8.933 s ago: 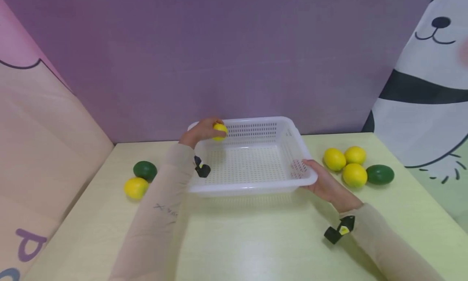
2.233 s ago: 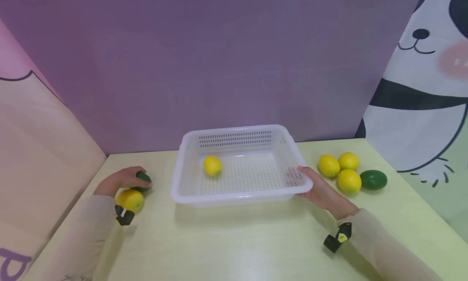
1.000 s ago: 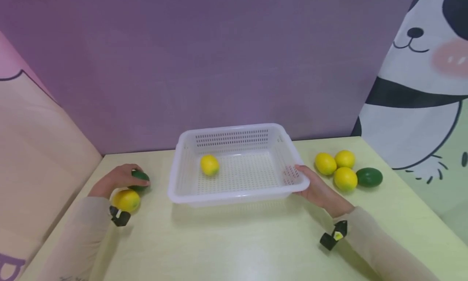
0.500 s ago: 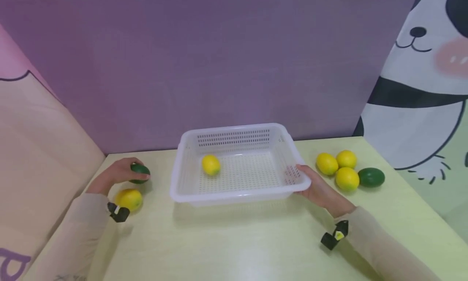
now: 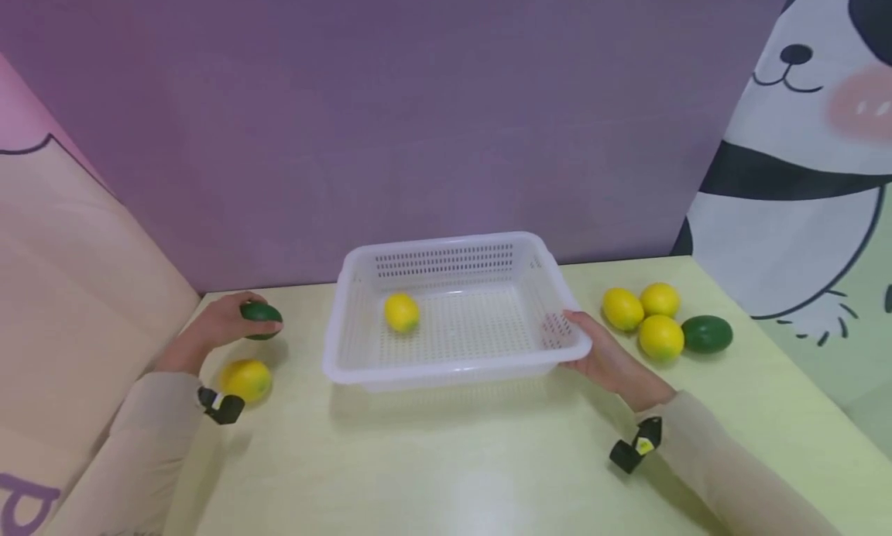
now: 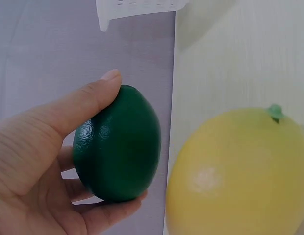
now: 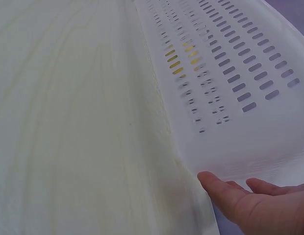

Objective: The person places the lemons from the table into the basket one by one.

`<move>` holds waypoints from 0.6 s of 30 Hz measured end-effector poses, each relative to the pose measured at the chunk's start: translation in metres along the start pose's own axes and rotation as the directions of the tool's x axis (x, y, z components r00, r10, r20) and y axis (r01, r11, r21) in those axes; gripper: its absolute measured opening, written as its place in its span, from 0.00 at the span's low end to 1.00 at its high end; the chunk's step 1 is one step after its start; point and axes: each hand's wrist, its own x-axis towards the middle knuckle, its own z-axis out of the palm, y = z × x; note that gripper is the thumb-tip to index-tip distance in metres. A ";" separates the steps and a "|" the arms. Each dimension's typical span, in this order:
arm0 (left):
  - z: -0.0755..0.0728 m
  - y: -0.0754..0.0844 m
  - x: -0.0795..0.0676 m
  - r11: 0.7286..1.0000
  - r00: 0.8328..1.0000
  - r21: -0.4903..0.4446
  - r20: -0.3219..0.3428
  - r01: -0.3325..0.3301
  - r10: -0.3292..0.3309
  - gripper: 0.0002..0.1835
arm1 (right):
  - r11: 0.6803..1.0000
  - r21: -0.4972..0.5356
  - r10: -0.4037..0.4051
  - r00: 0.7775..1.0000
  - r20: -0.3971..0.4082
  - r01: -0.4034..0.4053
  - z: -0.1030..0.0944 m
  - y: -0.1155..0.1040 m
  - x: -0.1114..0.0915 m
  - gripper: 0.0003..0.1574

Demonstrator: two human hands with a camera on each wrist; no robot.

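My left hand [image 5: 221, 321] grips a dark green avocado [image 5: 261, 319], held just above the table at the left. In the left wrist view the thumb lies along the avocado [image 6: 123, 147] and the other fingers curl beneath it. Right beside that hand, a yellow lemon [image 5: 247, 380] rests on the table. A white plastic basket [image 5: 446, 375] with slotted walls stands in the middle, one lemon [image 5: 402, 313] inside. Its right front corner is in the grip of my right hand [image 5: 608, 359]; some of these fingers are hidden by the wall.
To the right of the basket, three lemons [image 5: 660, 338] and another avocado [image 5: 707, 334] sit close together on the pale wooden table [image 5: 446, 458]. A purple backdrop [image 5: 446, 118] rises behind the table's far edge. Printed cloth stands on both sides.
Earlier the left hand put a lemon in the basket, then moved left to the avocado. Over the last second it has raised the avocado off the table. The right hand stays on the basket.
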 end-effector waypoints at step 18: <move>-0.009 0.024 -0.003 0.994 0.997 -0.089 -0.044 0.059 -0.063 0.45 | 1.000 -0.003 0.004 0.999 -0.035 -0.004 0.001 0.000 0.001 0.33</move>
